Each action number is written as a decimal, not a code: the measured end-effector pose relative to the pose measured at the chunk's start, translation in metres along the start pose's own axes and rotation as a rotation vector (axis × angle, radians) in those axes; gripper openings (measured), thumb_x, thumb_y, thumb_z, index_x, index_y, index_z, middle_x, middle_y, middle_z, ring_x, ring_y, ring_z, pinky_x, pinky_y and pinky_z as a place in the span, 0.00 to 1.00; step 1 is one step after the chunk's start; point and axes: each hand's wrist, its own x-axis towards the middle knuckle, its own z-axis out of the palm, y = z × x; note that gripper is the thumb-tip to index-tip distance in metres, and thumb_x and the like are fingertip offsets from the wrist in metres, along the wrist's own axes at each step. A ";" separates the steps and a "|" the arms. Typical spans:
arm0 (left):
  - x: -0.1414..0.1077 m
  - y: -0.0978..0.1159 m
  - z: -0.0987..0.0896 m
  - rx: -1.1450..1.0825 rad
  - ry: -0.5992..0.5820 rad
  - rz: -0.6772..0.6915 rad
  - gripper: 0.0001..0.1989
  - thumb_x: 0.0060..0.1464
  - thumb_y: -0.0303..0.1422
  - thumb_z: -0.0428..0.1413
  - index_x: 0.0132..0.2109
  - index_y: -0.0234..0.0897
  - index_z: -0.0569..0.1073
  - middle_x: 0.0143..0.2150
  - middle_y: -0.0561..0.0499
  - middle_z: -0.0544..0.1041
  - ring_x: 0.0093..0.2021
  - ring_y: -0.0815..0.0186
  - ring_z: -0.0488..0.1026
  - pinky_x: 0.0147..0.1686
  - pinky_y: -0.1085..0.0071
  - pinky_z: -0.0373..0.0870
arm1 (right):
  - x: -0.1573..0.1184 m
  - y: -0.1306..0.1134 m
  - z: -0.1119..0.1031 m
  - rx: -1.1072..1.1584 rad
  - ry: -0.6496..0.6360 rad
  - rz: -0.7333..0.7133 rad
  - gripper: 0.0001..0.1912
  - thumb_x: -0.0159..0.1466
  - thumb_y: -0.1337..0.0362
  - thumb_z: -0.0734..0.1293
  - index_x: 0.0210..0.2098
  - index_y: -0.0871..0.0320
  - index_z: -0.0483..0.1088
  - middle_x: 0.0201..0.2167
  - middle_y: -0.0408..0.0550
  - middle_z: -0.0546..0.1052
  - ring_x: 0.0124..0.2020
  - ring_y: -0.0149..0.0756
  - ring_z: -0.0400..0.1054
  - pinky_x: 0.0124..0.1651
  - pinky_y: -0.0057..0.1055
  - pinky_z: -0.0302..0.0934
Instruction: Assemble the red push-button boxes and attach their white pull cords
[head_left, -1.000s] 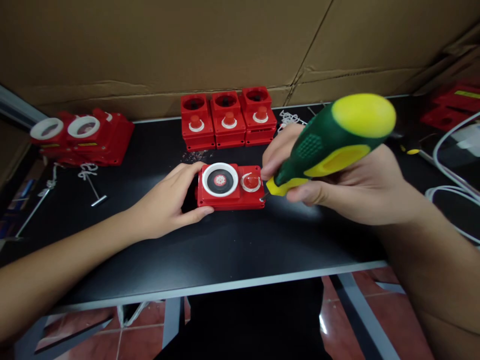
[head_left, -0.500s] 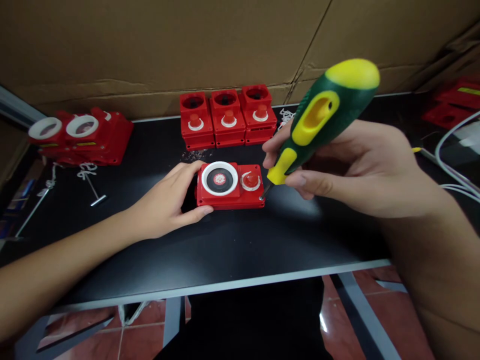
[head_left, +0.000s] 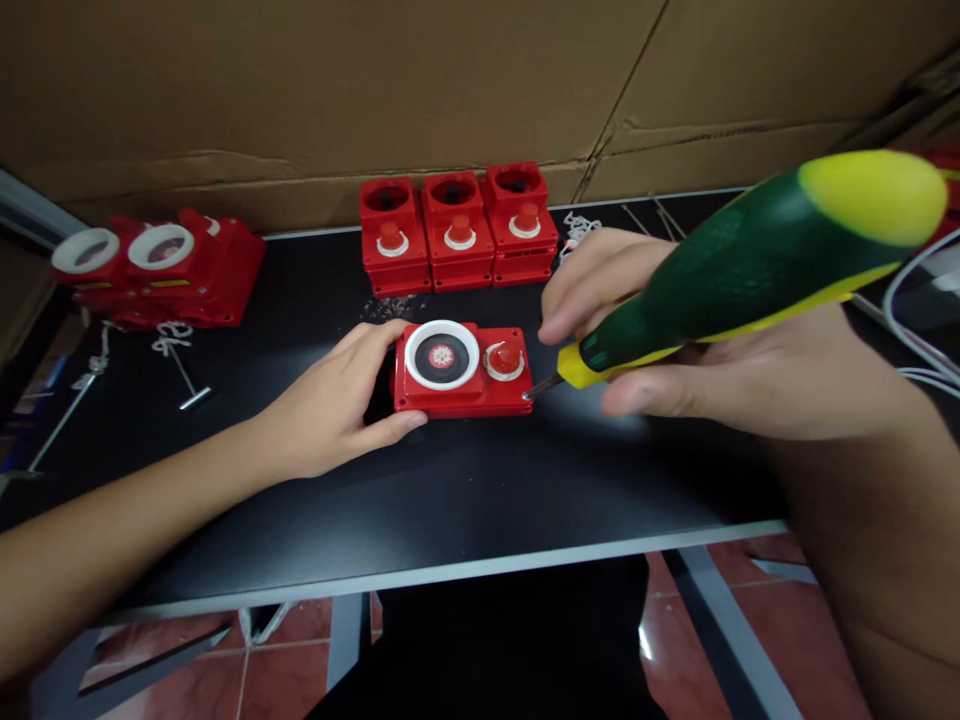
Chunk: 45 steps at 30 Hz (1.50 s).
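A red box-shaped device (head_left: pixel 463 398) lies on the black table, with a white-rimmed round black disc and a red knob on its face. My left hand (head_left: pixel 337 400) grips its left end, thumb along the near edge and fingers at the far side. In my right hand (head_left: pixel 720 370) is a green and yellow screwdriver (head_left: pixel 735 270), its handle tilted up to the right. The screwdriver's tip meets a small silver screw (head_left: pixel 527 397) at the device's near right corner.
Three similar red devices (head_left: pixel 460 235) stand in a row behind. More red devices (head_left: pixel 176 270) with white rings sit at the left, near metal T-shaped rods (head_left: pixel 196 399) tied with white cord. White cables (head_left: pixel 911 310) lie at the right. Cardboard (head_left: pixel 337 90) walls off the table's back.
The screwdriver's handle has swung to the right and tilted lower, its tip staying at the screw. My right hand's grip has turned with it; my left hand stays on the device.
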 end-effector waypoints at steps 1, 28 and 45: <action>0.000 0.000 0.000 0.002 0.001 -0.001 0.47 0.73 0.65 0.56 0.78 0.30 0.64 0.72 0.28 0.77 0.67 0.37 0.77 0.72 0.41 0.77 | -0.001 -0.003 -0.001 -0.002 0.006 0.011 0.13 0.64 0.62 0.87 0.48 0.50 0.90 0.47 0.48 0.89 0.50 0.45 0.86 0.57 0.39 0.84; -0.006 -0.001 0.010 -0.036 0.146 0.131 0.43 0.78 0.59 0.57 0.83 0.35 0.59 0.81 0.31 0.70 0.79 0.42 0.73 0.80 0.45 0.71 | 0.004 0.018 0.007 0.044 0.120 -0.064 0.19 0.55 0.61 0.93 0.42 0.45 0.87 0.38 0.42 0.85 0.29 0.38 0.73 0.31 0.41 0.75; -0.003 -0.005 0.004 0.028 0.056 0.123 0.43 0.78 0.58 0.57 0.81 0.30 0.61 0.76 0.29 0.75 0.71 0.36 0.77 0.72 0.42 0.79 | -0.005 0.003 -0.008 -0.007 0.048 -0.029 0.21 0.60 0.66 0.87 0.51 0.45 0.88 0.49 0.47 0.92 0.48 0.50 0.89 0.53 0.43 0.88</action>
